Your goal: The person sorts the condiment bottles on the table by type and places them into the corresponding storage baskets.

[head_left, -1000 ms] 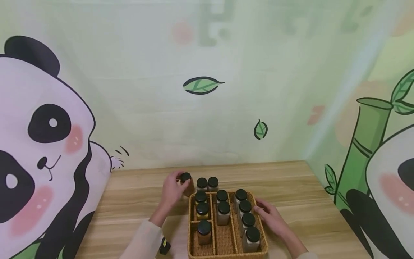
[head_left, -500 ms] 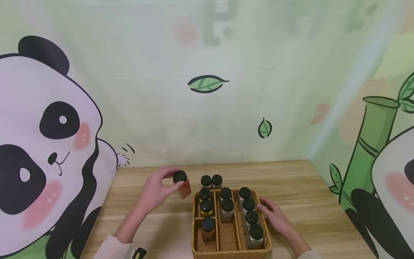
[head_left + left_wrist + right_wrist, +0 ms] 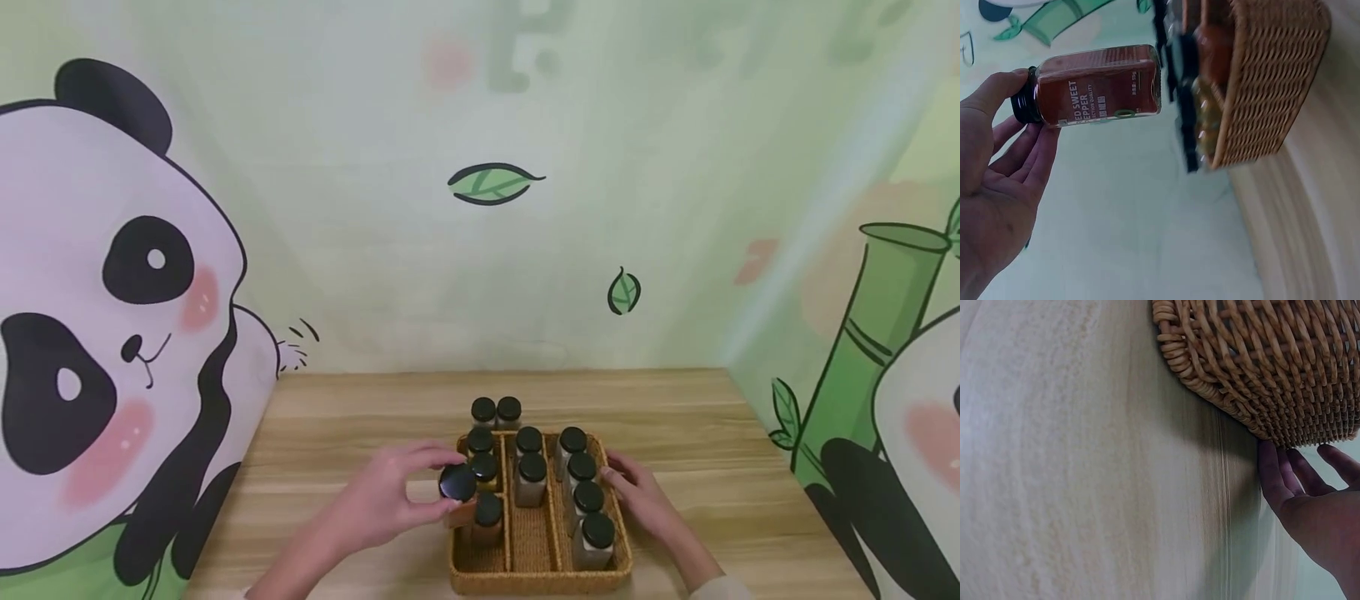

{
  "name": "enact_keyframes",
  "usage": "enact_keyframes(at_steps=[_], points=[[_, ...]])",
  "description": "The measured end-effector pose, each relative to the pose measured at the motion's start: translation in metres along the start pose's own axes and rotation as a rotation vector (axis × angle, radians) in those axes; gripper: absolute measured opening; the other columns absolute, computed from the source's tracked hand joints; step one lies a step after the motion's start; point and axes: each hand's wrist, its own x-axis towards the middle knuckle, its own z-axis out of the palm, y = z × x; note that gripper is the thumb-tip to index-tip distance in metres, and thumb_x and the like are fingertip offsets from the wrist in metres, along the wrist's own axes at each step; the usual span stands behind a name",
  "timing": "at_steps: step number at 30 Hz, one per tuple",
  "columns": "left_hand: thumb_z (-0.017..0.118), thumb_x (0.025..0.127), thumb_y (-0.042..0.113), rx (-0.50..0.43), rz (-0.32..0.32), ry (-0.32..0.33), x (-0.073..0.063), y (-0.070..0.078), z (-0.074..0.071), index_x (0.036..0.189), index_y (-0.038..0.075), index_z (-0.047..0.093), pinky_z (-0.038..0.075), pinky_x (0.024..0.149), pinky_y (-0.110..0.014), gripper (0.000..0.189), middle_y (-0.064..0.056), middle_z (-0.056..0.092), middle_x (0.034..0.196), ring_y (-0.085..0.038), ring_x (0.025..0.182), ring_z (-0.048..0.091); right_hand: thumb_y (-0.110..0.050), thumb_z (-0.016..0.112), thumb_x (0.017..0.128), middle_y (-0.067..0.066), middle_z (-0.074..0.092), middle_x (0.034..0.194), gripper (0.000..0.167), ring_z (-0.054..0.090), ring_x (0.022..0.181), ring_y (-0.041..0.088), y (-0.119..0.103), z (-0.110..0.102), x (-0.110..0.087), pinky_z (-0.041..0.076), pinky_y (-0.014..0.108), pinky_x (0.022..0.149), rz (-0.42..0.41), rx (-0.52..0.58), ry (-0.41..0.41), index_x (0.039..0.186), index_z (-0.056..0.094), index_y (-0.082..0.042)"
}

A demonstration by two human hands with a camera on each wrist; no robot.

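Observation:
My left hand (image 3: 375,496) pinches a spice jar (image 3: 1100,87) by its black lid, above the left edge of the wicker basket (image 3: 540,582). In the left wrist view the jar holds red powder and its label reads "red sweet pepper". One jar of reddish-brown spice (image 3: 487,521) stands in the basket's front left compartment. The rear left compartment holds two jars with yellow contents (image 3: 1209,119). At the basket's right wall, my right hand (image 3: 637,500) rests its extended fingertips (image 3: 1297,459) against the weave.
Two jars stand in the basket's middle compartment (image 3: 531,546), and several pale jars (image 3: 597,550) line the right one. Behind the basket, two more black-lidded jars (image 3: 497,410) stand on the wooden table (image 3: 660,408). A panda-print cloth (image 3: 375,208) hangs at the back.
My left hand has lifted the red pepper jar from the table behind the basket's left side and carried it forward over the basket's left edge. My right hand stays at the basket's side.

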Motion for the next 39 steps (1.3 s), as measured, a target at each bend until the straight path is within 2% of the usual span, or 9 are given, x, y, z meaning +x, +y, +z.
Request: enact_keyframes(at_steps=[3, 8, 14, 18, 22, 31, 39], points=[[0.086, 0.092, 0.016, -0.029, 0.032, -0.057, -0.002, 0.004, 0.011, 0.128, 0.009, 0.073, 0.062, 0.094, -0.032, 0.039, 0.0, 0.072, 0.126, -0.014, 0.112, 0.071, -0.02, 0.058, 0.11, 0.032, 0.052, 0.149, 0.054, 0.059, 0.128, 0.037, 0.0, -0.001, 0.0, 0.062, 0.041, 0.093, 0.003, 0.011, 0.001, 0.154, 0.045, 0.008], [0.084, 0.093, 0.016, -0.059, 0.013, -0.117, -0.005, 0.007, 0.027, 0.13, 0.012, 0.072, 0.06, 0.097, -0.031, 0.039, 0.002, 0.07, 0.13, -0.014, 0.117, 0.068, -0.019, 0.058, 0.11, 0.032, 0.051, 0.149, 0.053, 0.061, 0.123, 0.032, 0.0, -0.002, 0.0, 0.061, 0.037, 0.091, 0.002, 0.036, -0.001, 0.154, 0.045, 0.008], [0.084, 0.092, 0.014, -0.038, 0.052, -0.135, -0.006, 0.013, 0.034, 0.129, 0.013, 0.073, 0.06, 0.096, -0.029, 0.039, 0.002, 0.069, 0.13, -0.015, 0.116, 0.069, -0.018, 0.056, 0.111, 0.031, 0.051, 0.15, 0.052, 0.058, 0.126, 0.031, 0.0, -0.002, 0.0, 0.059, 0.034, 0.092, 0.002, 0.047, -0.005, 0.155, 0.044, 0.008], [0.081, 0.096, 0.018, -0.04, 0.036, -0.211, -0.006, 0.017, 0.037, 0.132, 0.011, 0.072, 0.059, 0.095, -0.024, 0.037, 0.002, 0.068, 0.132, -0.013, 0.118, 0.067, -0.02, 0.056, 0.111, 0.03, 0.052, 0.15, 0.053, 0.056, 0.131, 0.035, -0.001, -0.001, -0.001, 0.058, 0.035, 0.094, 0.007, 0.037, -0.004, 0.155, 0.044, 0.007], [0.079, 0.099, 0.022, -0.023, 0.031, -0.272, -0.008, 0.015, 0.045, 0.135, 0.011, 0.07, 0.058, 0.094, -0.022, 0.038, 0.002, 0.068, 0.132, -0.011, 0.119, 0.066, -0.021, 0.056, 0.112, 0.031, 0.051, 0.151, 0.053, 0.054, 0.133, 0.037, -0.002, -0.001, -0.002, 0.058, 0.037, 0.094, 0.007, 0.027, -0.007, 0.156, 0.044, 0.007], [0.08, 0.098, 0.024, 0.039, 0.03, -0.263, -0.018, -0.013, 0.071, 0.132, 0.013, 0.072, 0.058, 0.099, -0.028, 0.036, 0.004, 0.07, 0.13, -0.012, 0.12, 0.066, -0.022, 0.056, 0.112, 0.03, 0.053, 0.149, 0.053, 0.056, 0.131, 0.035, 0.001, 0.001, 0.0, 0.059, 0.035, 0.092, 0.011, 0.026, -0.004, 0.156, 0.045, 0.004], [0.08, 0.097, 0.025, -0.003, -0.012, -0.222, -0.031, -0.031, 0.092, 0.133, 0.012, 0.071, 0.059, 0.1, -0.035, 0.039, 0.003, 0.071, 0.132, -0.015, 0.121, 0.065, -0.022, 0.056, 0.111, 0.029, 0.053, 0.15, 0.053, 0.057, 0.128, 0.034, 0.001, 0.0, -0.001, 0.059, 0.037, 0.092, 0.016, 0.022, -0.001, 0.156, 0.044, 0.005]])
